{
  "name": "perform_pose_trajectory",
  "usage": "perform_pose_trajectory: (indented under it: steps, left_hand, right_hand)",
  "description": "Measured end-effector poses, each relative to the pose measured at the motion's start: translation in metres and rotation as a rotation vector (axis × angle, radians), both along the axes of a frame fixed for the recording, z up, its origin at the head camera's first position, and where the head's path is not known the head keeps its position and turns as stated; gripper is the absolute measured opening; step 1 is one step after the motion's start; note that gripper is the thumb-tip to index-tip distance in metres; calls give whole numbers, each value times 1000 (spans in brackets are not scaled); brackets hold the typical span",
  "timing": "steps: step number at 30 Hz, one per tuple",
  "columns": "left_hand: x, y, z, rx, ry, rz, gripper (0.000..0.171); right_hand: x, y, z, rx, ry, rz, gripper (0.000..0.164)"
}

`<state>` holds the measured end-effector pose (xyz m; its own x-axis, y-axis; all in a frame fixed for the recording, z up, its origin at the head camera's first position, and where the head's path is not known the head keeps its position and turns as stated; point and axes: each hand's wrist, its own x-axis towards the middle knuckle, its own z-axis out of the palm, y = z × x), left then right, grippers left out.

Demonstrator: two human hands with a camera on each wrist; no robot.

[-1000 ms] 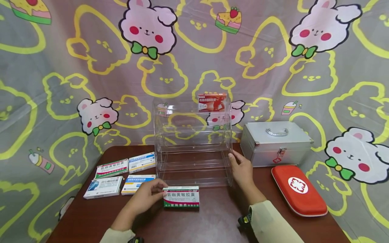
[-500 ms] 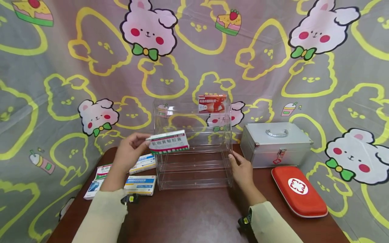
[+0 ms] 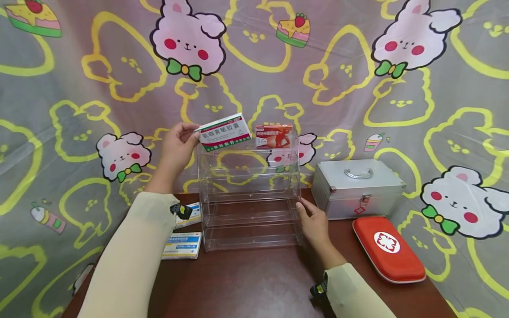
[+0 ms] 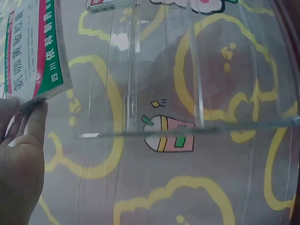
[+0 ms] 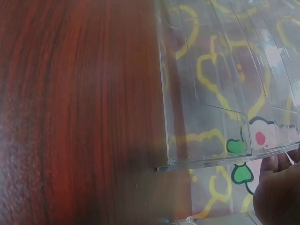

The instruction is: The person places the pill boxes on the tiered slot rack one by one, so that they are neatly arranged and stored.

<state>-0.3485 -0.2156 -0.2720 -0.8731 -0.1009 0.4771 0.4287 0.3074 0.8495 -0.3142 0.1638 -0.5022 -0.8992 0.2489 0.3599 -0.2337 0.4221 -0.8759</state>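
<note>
My left hand [image 3: 175,148] pinches the left end of a white, green and red medicine box [image 3: 224,133]. That box is tilted, its right end higher, and overlaps the top tier of a clear acrylic tiered rack [image 3: 254,242]. In the left wrist view the medicine box [image 4: 35,51] has my thumb and fingers at one end. A red-orange medicine box [image 3: 273,136] stands on the top tier, at the right. My right hand [image 3: 316,221] holds the rack's right side edge, thumb in front. The right wrist view shows that hand [image 5: 279,190] at the clear side panel [image 5: 211,164].
Blue and white medicine boxes [image 3: 181,246] lie on the brown table [image 3: 246,282] left of the rack, partly behind my left sleeve [image 3: 131,247]. A silver metal case [image 3: 359,196] stands back right, with a red zip case [image 3: 389,254] in front. A patterned curtain hangs behind.
My left hand has lifted the white, green and red medicine box from the table in front of the rack up to the top tier. The right hand has stayed at the rack's side.
</note>
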Motion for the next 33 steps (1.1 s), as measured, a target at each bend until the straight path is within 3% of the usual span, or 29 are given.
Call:
perform_pose_trajectory:
  steps: [5,14,28,33]
  left_hand:
    - [-19,10,11,-30,7,49,25]
    - [-42,10,13,-71,47,124,25]
    - [-56,3,4,-272,39,191,22]
    - [-58,3,3,-352,17,184,25]
  right_hand:
    - [-2,-3,0,-8,-10,13,37]
    - [-10,-3,1,-1,-11,17,37]
    - [-15,3,1,-3,-12,15,36]
    - [-16,5,0,-23,-16,23,37]
